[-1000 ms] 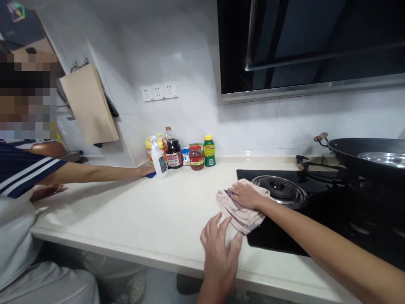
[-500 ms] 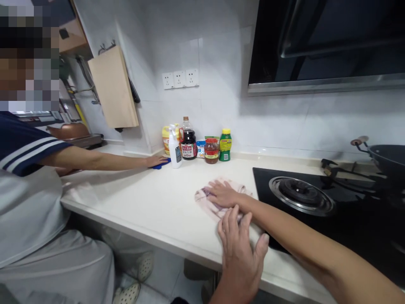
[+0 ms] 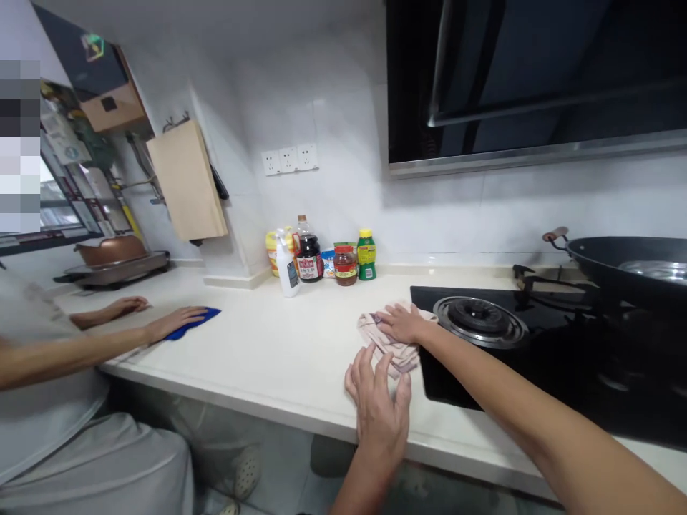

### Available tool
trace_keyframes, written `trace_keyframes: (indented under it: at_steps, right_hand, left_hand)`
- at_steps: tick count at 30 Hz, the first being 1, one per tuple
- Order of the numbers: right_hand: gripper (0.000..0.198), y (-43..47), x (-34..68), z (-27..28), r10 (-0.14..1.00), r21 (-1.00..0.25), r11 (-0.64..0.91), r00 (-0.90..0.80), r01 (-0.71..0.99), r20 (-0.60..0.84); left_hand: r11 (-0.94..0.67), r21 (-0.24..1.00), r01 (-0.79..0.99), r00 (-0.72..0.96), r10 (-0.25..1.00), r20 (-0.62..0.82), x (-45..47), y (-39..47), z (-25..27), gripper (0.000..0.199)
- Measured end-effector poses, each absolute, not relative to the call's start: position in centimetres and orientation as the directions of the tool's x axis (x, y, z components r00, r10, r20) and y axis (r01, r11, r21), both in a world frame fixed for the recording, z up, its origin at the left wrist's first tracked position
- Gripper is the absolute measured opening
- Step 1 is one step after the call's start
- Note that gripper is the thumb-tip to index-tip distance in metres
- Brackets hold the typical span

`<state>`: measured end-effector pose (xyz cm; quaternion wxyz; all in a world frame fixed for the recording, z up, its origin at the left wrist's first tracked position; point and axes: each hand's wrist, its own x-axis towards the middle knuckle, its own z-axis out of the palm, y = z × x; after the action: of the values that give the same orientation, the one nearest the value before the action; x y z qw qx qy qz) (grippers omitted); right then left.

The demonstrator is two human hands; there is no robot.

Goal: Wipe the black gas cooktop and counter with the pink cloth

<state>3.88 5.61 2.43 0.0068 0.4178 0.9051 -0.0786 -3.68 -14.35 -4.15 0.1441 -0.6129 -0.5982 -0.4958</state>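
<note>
My right hand [image 3: 401, 323] lies flat on a crumpled pinkish-beige cloth [image 3: 400, 357], fingers spread, pressing it onto the white countertop [image 3: 279, 357]. The cloth's right side touches the edge of the black stove [image 3: 461, 386]. Just in front of the cloth, my left hand [image 3: 378, 400] hovers over the counter's front part with bent, parted fingers. It holds nothing.
At left, another person's hand [image 3: 174, 322] presses a blue cloth [image 3: 201, 320] on the counter. By the wall stand a white spray bottle [image 3: 287, 266], a soy sauce bottle [image 3: 309, 261], a red-lidded jar [image 3: 346, 267] and a green bottle [image 3: 366, 256]. A wok [image 3: 612, 261] sits at right.
My right hand has slid the cloth rightward to the stove's edge. My left hand stays close in front of it. The other person's hand has drawn the blue cloth back from the bottles, leftward.
</note>
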Motion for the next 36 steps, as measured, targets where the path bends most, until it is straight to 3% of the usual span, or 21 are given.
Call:
trace_keyframes:
  at_steps: [5,10,13,18,22,24,27,32,36]
  right_hand:
    - [0.070,3.9,5.3,2.8,0.804,-0.129,0.581,-0.591,0.804,-0.066]
    - [0.076,-2.2,6.2,1.8,0.701,-0.151,0.693,-0.708,0.705,-0.088]
    - [0.072,-6.3,7.6,1.2,0.622,-0.161,0.764,-0.779,0.625,-0.075]
    - [0.056,-10.7,10.8,0.8,0.499,-0.316,0.848,-0.843,0.426,0.201]
    - [0.040,-11.8,15.0,0.7,0.509,-0.489,0.813,-0.794,0.317,0.333]
    - [0.036,-11.8,17.8,0.1,0.594,-0.510,0.777,-0.699,0.369,0.399]
    - [0.040,-11.6,22.3,-1.9,0.703,-0.434,0.709,-0.508,0.555,0.498]
    - [0.043,-11.0,28.2,-5.6,0.736,-0.253,0.576,-0.357,0.777,0.575]
    - [0.049,-10.5,30.5,-7.0,0.729,-0.207,0.442,-0.215,0.873,0.650]
  left_hand:
    - [-0.241,0.434,0.868,-0.231,0.578,0.782,-3.9,-14.2,-4.1,0.032]
    - [-0.232,0.473,0.850,-0.246,0.618,0.746,-4.3,-14.1,-3.7,0.036]
    - [-0.249,0.490,0.835,-0.190,0.707,0.682,-4.4,-14.3,-3.2,0.037]
    - [-0.296,0.398,0.868,0.065,0.863,0.501,-4.3,-15.9,-2.4,0.046]
    - [-0.301,0.292,0.908,0.210,0.929,0.304,-4.6,-17.2,-1.2,0.072]
    - [-0.266,0.234,0.935,0.219,0.954,0.207,-4.9,-17.2,-0.2,0.089]
    - [-0.268,0.133,0.954,0.246,0.955,0.165,-5.0,-16.1,0.7,0.102]
    - [-0.325,0.079,0.942,0.306,0.933,0.191,-3.3,-14.2,-1.4,0.118]
    - [-0.288,0.048,0.956,0.263,0.920,0.290,-0.5,-15.4,-3.9,0.115]
